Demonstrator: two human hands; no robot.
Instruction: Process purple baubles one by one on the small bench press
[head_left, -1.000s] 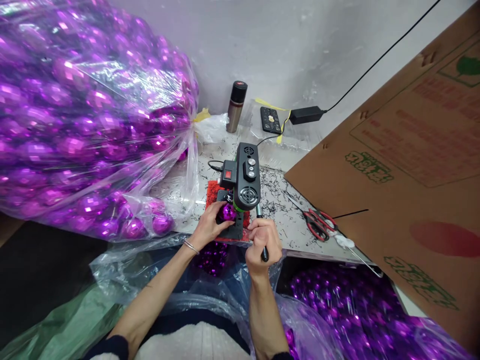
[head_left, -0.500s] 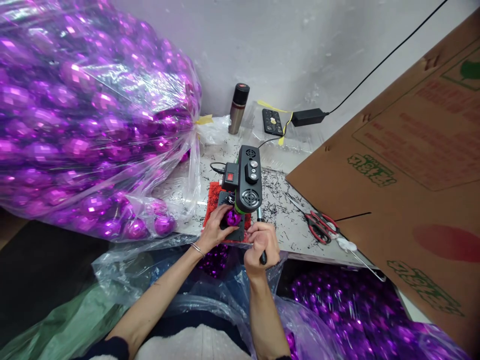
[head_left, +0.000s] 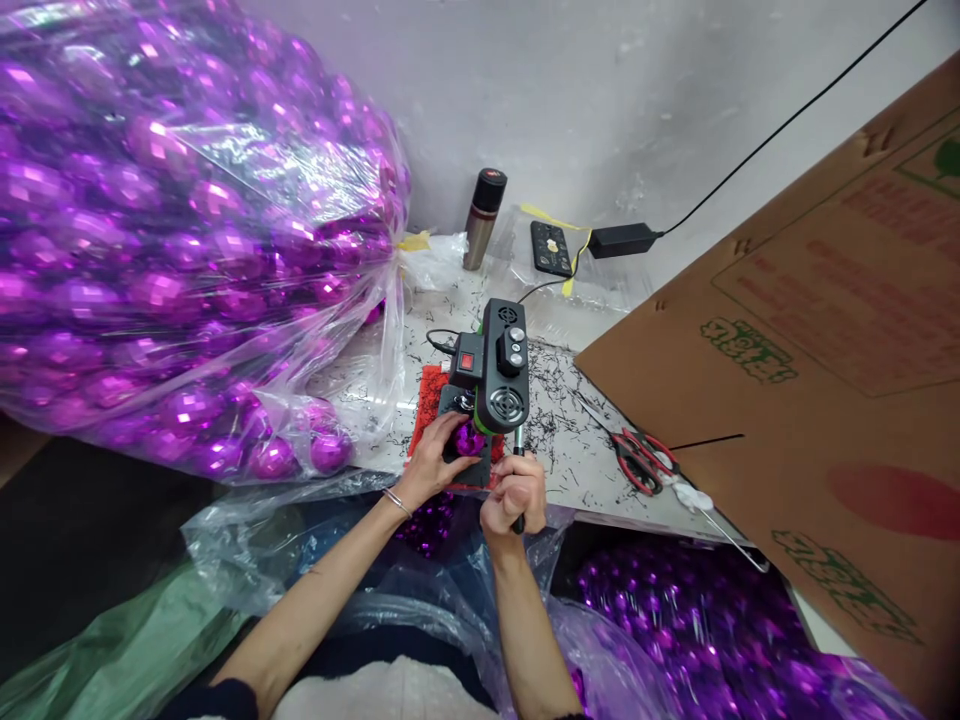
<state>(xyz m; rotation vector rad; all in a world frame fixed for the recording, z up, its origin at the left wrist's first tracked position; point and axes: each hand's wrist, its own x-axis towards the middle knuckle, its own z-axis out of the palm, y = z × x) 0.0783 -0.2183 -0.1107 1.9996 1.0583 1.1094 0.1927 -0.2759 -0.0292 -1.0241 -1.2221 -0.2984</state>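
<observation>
A small black bench drill press (head_left: 504,365) stands on a red mat (head_left: 429,392), its red switch facing up. Under its head sits a shiny purple ball ornament (head_left: 469,439). My left hand (head_left: 435,455) grips the ball from the left, fingers behind it and thumb in front; the ball's top is hidden by the drill head. My right hand (head_left: 516,495) is closed around the lever (head_left: 519,455) on the machine's right side, whose black grip end points toward me.
A clear bag of purple balls (head_left: 187,240) fills the left. Red-handled scissors (head_left: 643,458) lie by a large carton (head_left: 810,370). Behind stand a thermos (head_left: 484,218), a phone (head_left: 550,248) and a power adapter (head_left: 624,240). Black shavings litter the tabletop (head_left: 559,450). More purple balls (head_left: 690,620) lie below the edge.
My right hand has shifted slightly left with the lever. My left hand stays on the ball. The whole view has moved a little.
</observation>
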